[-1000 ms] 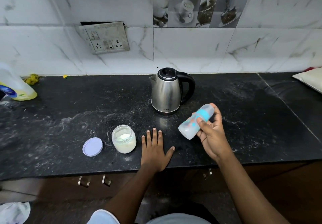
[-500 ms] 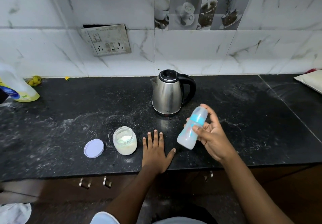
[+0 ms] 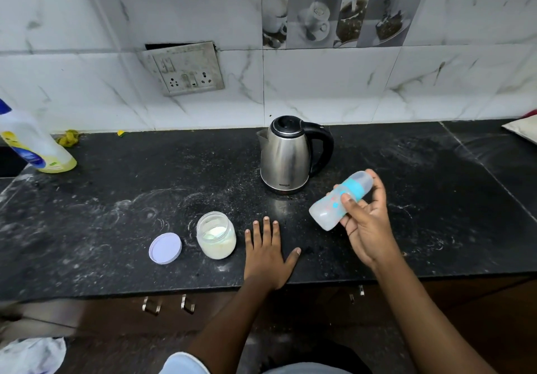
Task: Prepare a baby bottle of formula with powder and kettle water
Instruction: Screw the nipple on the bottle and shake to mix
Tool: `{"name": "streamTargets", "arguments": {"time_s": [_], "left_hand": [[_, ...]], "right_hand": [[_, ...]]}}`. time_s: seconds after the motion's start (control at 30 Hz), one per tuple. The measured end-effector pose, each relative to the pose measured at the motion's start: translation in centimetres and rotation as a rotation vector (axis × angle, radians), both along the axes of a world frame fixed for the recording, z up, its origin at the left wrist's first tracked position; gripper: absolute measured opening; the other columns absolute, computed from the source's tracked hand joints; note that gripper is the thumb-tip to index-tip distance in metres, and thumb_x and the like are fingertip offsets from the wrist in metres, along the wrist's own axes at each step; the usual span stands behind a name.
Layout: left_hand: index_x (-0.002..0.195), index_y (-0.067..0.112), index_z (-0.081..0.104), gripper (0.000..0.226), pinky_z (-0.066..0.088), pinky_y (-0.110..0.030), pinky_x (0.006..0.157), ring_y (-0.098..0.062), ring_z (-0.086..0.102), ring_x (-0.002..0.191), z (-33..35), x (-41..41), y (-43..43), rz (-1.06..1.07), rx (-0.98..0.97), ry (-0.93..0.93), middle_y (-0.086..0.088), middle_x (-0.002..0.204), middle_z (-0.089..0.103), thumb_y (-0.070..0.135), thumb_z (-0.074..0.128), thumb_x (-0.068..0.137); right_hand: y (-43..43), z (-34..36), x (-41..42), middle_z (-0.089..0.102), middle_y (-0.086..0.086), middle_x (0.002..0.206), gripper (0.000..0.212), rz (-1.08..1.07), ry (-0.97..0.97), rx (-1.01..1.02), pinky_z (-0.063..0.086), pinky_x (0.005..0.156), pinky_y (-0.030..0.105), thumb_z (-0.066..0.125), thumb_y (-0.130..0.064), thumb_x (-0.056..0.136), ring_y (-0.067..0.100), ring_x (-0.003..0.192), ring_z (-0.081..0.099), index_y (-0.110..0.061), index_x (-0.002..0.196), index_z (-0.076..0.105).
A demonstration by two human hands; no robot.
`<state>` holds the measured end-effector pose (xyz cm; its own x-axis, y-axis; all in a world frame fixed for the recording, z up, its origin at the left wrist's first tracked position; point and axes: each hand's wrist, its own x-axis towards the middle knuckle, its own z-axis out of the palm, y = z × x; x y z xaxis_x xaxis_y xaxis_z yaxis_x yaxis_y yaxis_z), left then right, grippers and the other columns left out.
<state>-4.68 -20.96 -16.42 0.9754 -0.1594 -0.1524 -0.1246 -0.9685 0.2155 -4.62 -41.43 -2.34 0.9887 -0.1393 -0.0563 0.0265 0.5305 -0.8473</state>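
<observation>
My right hand (image 3: pixel 366 222) grips a capped baby bottle (image 3: pixel 338 201) with a blue collar, tilted with its cap end up and to the right, above the black counter. A steel kettle (image 3: pixel 286 155) with a black lid and handle stands just behind the bottle. My left hand (image 3: pixel 266 254) lies flat on the counter, fingers spread, holding nothing. Left of that hand stands an uncovered clear jar of pale formula powder (image 3: pixel 216 238). The jar's lilac lid (image 3: pixel 165 248) lies flat on the counter to its left.
The black stone counter (image 3: pixel 116 199) is dusted with white powder marks. A tilted detergent bottle (image 3: pixel 32 144) stands at the far left. A switch and socket plate (image 3: pixel 186 68) hangs on the tiled wall. A pale cushion-like object (image 3: pixel 523 129) sits at the right edge.
My right hand has swung the bottle from nearly upright to a flatter tilt, as in shaking. The left hand, jar, lid and kettle have stayed in place.
</observation>
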Motion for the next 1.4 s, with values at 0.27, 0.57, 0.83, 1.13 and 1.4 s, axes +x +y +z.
{"name": "streamTargets", "arguments": {"time_s": [0.27,0.57,0.83,1.13,1.4], "left_hand": [[0.17,0.013,-0.006,0.105,-0.01,-0.057,0.131,-0.037,-0.019,0.163,0.2,0.1,0.1,-0.021,0.033,0.006,-0.014,0.178,-0.014,0.079,-0.001,0.089],[0.17,0.014,-0.004,0.098,-0.013,-0.056,0.131,-0.034,-0.02,0.164,0.0,0.0,0.0,-0.003,-0.001,-0.011,-0.012,0.179,-0.013,0.08,0.015,0.1],[0.17,0.014,-0.004,0.099,-0.012,-0.057,0.131,-0.036,-0.019,0.164,-0.1,0.1,0.1,-0.008,0.016,-0.011,-0.013,0.179,-0.012,0.08,0.01,0.097],[0.171,0.015,-0.003,0.098,-0.012,-0.056,0.131,-0.035,-0.019,0.164,-0.2,0.1,0.0,0.004,-0.006,-0.02,-0.012,0.179,-0.011,0.08,0.015,0.1],[0.17,0.013,-0.003,0.097,-0.012,-0.057,0.131,-0.036,-0.018,0.164,0.0,0.1,0.0,-0.01,0.015,-0.014,-0.013,0.179,-0.011,0.078,0.017,0.101]], "right_hand": [[-0.2,0.0,-1.0,0.06,0.037,0.134,0.082,0.439,0.015,-0.247,0.053,0.104,0.058,0.073,0.008,0.086,0.048,0.122,0.063,-0.034,0.15,0.045],[-0.6,0.3,-0.2,0.051,0.026,0.151,0.078,-0.052,0.005,0.005,0.049,0.108,0.058,0.07,-0.002,0.09,0.038,0.137,0.056,-0.035,0.154,0.04],[-0.2,0.1,-0.8,0.061,0.029,0.138,0.082,0.308,-0.009,-0.225,0.054,0.105,0.055,0.074,0.006,0.086,0.044,0.13,0.061,-0.034,0.151,0.044],[-1.1,0.8,0.1,0.052,0.028,0.149,0.08,0.033,-0.003,-0.05,0.046,0.111,0.06,0.071,-0.001,0.086,0.043,0.138,0.053,-0.038,0.151,0.043],[0.5,-0.3,-0.9,0.059,0.033,0.138,0.082,0.29,0.017,-0.2,0.054,0.104,0.055,0.072,0.003,0.084,0.041,0.129,0.061,-0.035,0.151,0.044]]}}
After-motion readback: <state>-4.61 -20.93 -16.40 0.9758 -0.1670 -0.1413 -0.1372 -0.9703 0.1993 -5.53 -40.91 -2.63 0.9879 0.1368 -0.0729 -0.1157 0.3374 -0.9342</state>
